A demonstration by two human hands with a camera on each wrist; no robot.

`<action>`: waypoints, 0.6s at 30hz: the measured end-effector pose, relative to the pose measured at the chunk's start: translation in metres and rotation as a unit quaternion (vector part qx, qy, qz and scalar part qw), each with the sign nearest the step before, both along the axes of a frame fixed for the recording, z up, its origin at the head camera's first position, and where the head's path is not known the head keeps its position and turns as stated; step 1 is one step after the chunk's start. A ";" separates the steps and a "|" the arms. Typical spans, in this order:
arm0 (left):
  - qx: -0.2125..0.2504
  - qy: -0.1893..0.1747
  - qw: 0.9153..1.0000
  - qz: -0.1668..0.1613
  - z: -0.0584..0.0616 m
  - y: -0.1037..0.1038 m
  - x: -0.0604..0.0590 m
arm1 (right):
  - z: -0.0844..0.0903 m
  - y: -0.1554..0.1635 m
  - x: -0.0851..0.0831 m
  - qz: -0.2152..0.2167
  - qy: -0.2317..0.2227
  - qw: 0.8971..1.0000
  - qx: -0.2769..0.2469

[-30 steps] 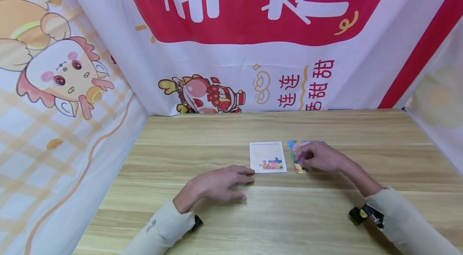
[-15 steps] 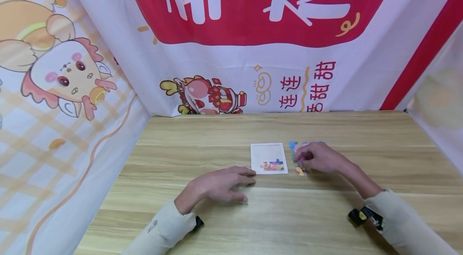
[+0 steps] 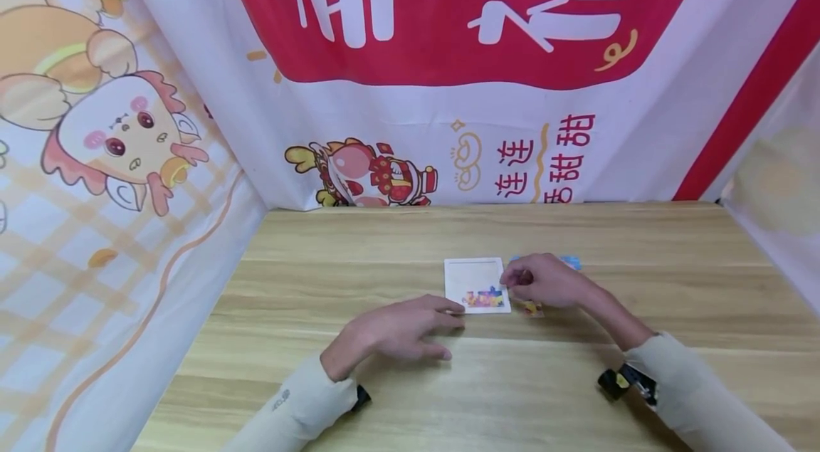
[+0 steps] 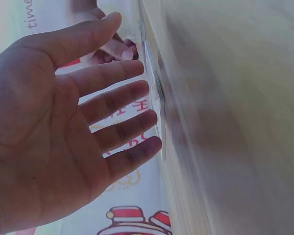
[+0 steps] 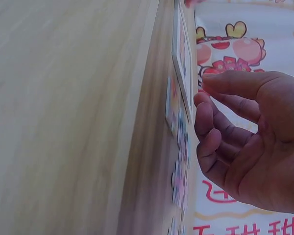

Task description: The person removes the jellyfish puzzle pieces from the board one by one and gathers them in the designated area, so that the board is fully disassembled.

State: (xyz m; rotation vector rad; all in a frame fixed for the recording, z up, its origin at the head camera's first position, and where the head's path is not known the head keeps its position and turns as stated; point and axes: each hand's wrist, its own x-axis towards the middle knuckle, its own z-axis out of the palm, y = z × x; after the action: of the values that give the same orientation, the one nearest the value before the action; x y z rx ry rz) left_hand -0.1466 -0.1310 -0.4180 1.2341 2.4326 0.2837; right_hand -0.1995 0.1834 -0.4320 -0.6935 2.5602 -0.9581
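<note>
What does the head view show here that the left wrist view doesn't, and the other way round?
Only the head view shows the white puzzle tray laid flat with a colourful strip of pieces along its near edge, the loose pieces beside it, and the right hand at the tray's right edge. Only the left wrist view shows the left hand from the palm side, fingers straight and spread. Both share the left hand, the tray and the wooden table.

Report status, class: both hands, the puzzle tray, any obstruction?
Left hand open, fingertips at tray corner. Right hand curled at puzzle tray edge; grip unclear. Loose pieces beside tray.
</note>
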 end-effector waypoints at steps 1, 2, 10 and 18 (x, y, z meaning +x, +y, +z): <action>0.001 0.004 1.000 -0.007 0.000 0.002 0.000 | -0.001 -0.003 -0.001 0.004 0.003 1.000 -0.001; 0.000 0.009 1.000 -0.013 -0.001 0.005 0.000 | -0.002 -0.006 -0.001 0.009 0.005 1.000 -0.003; -0.007 0.022 0.999 -0.037 0.002 0.021 -0.002 | -0.004 -0.025 -0.004 0.037 0.006 0.999 -0.017; -0.016 0.017 0.999 -0.036 0.001 0.025 -0.003 | -0.003 -0.039 -0.006 0.041 -0.004 0.999 -0.006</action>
State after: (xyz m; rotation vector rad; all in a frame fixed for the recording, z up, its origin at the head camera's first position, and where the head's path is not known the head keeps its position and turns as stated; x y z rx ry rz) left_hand -0.1497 -0.1059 -0.4170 1.3182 2.4050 0.2036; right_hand -0.2053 0.1441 -0.4354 -0.7906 2.5012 -0.9469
